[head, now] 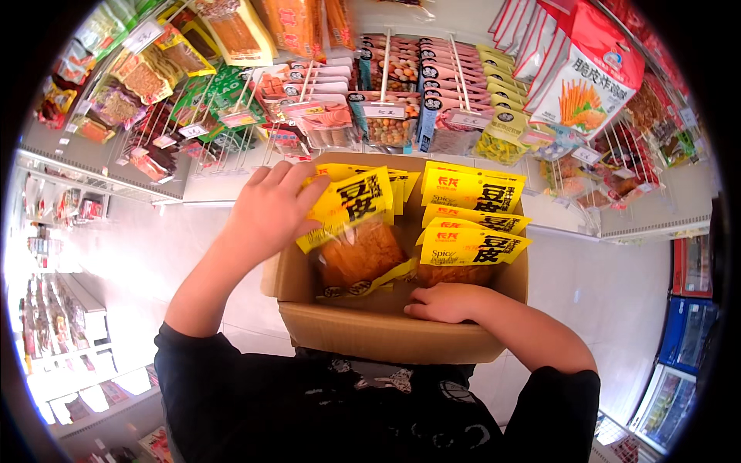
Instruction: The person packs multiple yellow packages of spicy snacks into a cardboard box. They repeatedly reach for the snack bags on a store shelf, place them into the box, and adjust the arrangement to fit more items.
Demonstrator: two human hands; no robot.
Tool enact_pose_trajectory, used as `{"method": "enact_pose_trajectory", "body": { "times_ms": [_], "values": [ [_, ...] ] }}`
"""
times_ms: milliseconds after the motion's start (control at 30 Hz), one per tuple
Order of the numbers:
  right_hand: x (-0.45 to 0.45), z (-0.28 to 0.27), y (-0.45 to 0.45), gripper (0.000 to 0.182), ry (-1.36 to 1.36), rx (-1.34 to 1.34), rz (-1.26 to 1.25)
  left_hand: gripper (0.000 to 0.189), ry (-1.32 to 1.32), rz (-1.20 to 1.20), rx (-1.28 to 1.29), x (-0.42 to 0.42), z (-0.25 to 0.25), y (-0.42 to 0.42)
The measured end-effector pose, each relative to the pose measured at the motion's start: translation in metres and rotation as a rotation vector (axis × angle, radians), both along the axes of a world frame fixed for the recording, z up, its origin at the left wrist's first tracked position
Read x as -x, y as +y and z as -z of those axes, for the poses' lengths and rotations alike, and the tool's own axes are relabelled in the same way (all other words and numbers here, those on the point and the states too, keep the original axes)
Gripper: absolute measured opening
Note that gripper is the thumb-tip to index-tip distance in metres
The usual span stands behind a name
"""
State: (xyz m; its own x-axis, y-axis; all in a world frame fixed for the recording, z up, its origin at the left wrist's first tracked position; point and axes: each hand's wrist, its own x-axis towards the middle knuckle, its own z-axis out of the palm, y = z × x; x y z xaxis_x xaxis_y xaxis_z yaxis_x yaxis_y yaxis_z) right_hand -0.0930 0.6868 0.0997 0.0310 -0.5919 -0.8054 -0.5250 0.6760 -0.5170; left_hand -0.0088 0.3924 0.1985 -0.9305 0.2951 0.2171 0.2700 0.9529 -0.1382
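Observation:
An open cardboard box (399,330) stands before me, holding yellow-topped bags of spicy bean-curd skin in two rows. My left hand (277,208) grips the left edge of the front bag (362,249) in the left row, thumb near its header's lower corner. That bag leans, and brown food shows through its clear window. More yellow bags (405,185) are partly hidden behind it. My right hand (448,302) reaches over the box's front wall, just below the front bag of the right row (472,246). Whether its fingers hold anything is unclear.
Beyond the box, a store shelf carries hanging snack packets (388,118) on metal hooks with price tags (382,110). A large red-and-white bag (590,81) hangs at upper right. Another shelf (69,307) runs along the left; glass-front coolers (686,335) stand at far right.

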Motion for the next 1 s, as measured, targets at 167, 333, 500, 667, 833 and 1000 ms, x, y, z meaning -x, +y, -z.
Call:
{"method": "enact_pose_trajectory", "body": {
  "times_ms": [167,333,500,667,833,1000],
  "values": [
    [0.000,-0.001,-0.002,0.060,0.007,0.085,-0.011,0.029,0.315,0.617,-0.727,-0.016,-0.051,0.055],
    [-0.002,-0.004,-0.005,0.062,-0.156,0.207,0.117,0.008,0.343,0.769,-1.682,-0.054,-0.075,0.133],
    [-0.018,-0.012,0.004,0.075,-0.349,0.419,0.072,0.008,0.386,1.138,-1.771,-0.028,-0.076,0.133],
    [-0.020,-0.020,0.002,0.082,-0.402,0.437,-0.054,0.016,0.113,1.400,-1.686,-0.021,-0.069,0.104],
    [-0.025,-0.038,0.004,0.077,-0.437,0.352,-0.027,0.019,-0.208,1.268,-1.739,-0.031,-0.069,0.094],
    [-0.021,-0.040,-0.016,0.073,-0.386,0.373,-0.086,0.027,-0.414,1.228,-1.641,-0.031,-0.069,0.080]
  ]
}}
